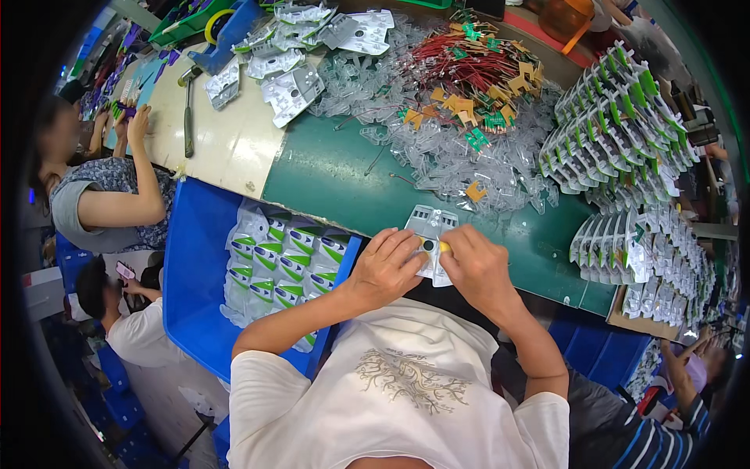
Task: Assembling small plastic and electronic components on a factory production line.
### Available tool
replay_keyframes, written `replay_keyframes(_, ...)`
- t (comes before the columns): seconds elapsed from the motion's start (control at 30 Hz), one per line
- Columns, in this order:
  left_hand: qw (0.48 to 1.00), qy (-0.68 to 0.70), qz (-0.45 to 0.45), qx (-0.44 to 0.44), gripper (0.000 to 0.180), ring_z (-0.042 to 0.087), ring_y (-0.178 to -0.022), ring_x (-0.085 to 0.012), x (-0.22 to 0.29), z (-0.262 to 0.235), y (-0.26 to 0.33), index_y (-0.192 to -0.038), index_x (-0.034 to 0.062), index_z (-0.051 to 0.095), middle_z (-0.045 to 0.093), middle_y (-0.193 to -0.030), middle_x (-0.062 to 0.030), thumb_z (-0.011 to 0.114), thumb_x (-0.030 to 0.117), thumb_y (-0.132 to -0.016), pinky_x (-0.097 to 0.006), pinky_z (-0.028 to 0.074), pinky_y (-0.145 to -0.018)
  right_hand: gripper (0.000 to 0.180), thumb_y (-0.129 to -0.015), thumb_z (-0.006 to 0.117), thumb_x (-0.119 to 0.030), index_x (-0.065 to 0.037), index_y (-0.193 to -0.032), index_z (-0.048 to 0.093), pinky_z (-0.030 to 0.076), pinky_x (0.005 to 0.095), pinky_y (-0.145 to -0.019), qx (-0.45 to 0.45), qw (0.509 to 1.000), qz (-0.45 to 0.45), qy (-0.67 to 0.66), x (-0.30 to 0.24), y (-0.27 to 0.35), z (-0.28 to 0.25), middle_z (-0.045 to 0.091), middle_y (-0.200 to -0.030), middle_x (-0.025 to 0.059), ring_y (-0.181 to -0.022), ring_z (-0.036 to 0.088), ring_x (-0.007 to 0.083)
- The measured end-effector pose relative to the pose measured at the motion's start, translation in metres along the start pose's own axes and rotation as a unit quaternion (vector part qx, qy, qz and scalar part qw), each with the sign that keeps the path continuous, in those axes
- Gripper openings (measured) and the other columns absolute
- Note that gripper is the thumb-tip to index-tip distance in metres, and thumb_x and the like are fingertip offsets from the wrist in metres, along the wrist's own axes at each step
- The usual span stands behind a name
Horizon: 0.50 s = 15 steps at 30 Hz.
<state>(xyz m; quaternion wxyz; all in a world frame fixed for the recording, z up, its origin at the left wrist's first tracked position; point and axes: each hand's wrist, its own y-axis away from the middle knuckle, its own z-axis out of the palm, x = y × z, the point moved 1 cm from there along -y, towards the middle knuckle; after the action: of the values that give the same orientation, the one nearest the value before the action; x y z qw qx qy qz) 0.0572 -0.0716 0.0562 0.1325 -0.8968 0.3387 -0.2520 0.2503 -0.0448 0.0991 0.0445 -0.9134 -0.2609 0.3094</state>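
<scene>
A white plastic housing (434, 220) with slots at its far end and a dark round hole lies at the green table's near edge, in front of me. My left hand (386, 262) presses its fingers on the housing's left side and holds it. Closed over the right side of the housing is my right hand (478, 267). A short yellow piece (444, 246), perhaps the handle of a small tool, sticks out from its fingertips; the rest is hidden. Just beyond the housing spreads a heap of clear plastic parts (437, 168).
Red wires with green boards (453, 62) top the heap. White-and-green housings (617, 125) stand stacked at right. Loose white housings (293, 90) and a hammer (188, 117) lie at far left. A blue bin (195, 289) holds bagged parts. Co-workers sit at left and lower right.
</scene>
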Motion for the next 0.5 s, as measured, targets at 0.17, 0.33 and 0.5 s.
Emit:
replay_keyframes(0.17, 0.995, 0.091, 0.003, -0.028, 0.033, 0.059, -0.109, -0.0305, -0.007, -0.01, -0.014, -0.099, 0.007, 0.067, 0.063, -0.109, -0.0109, 0.08, 0.022, -0.072, -0.045, 0.047, -0.094, 0.011, -0.079, 0.065, -0.003, -0.002, -0.087, 0.058, 0.053, 0.0372, -0.055, -0.072, 0.991, -0.037, 0.109, 0.002, -0.007, 0.016, 0.055, -0.083, 0.0102, -0.073, 0.063, 0.0259)
replay_keyframes(0.33, 0.986, 0.138, 0.014, 0.087, 0.028, 0.064, -0.09, -0.0318, -0.053, -0.016, -0.055, -0.099, 0.0024, 0.066, 0.067, -0.101, -0.0125, 0.078, 0.004, -0.074, -0.042, 0.05, -0.08, 0.017, -0.076, 0.065, -0.002, 0.0, -0.093, 0.061, 0.055, 0.0382, -0.059, -0.056, 0.995, -0.039, 0.072, -0.001, 0.0, 0.012, 0.056, -0.086, 0.0107, -0.076, 0.065, 0.0256)
replay_keyframes(0.5, 0.992, 0.108, -0.007, 0.058, 0.021, 0.064, -0.087, -0.034, -0.063, -0.003, -0.086, -0.1, 0.0031, 0.065, 0.066, -0.101, -0.0129, 0.071, -0.001, -0.081, -0.04, 0.051, -0.078, 0.025, -0.076, 0.063, 0.002, 0.002, -0.101, 0.063, 0.056, 0.0388, -0.061, -0.073, 0.995, -0.021, 0.071, -0.004, 0.003, 0.007, 0.058, -0.094, 0.0101, -0.078, 0.066, 0.0259)
